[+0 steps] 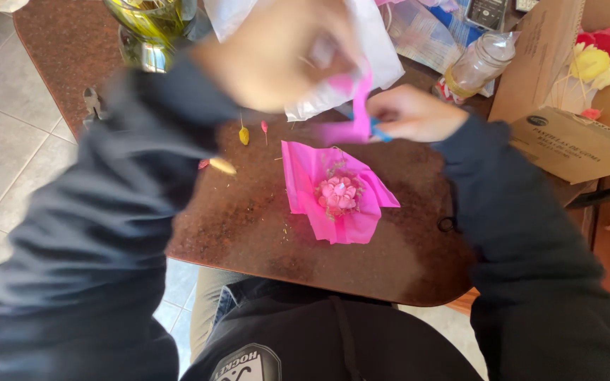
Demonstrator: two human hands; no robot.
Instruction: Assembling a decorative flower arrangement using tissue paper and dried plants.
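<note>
I see a brown speckled table (pixel 248 219) with a rounded near edge. On it, near the middle, lies a pink paper (pixel 319 183) with a small pink flower (pixel 338 194) on top. Left of that lie a yellow bud (pixel 243 135), a pink bud (pixel 264 127) and a pale petal (pixel 222 166). At the far edge stand a green glass vase (pixel 151 25), a clear jar (pixel 480 63) and a white sheet (pixel 375 42). A cardboard box (pixel 573 137) sits at the right.

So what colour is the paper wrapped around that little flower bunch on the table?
Bright pink paper, seen in the head view.
</note>
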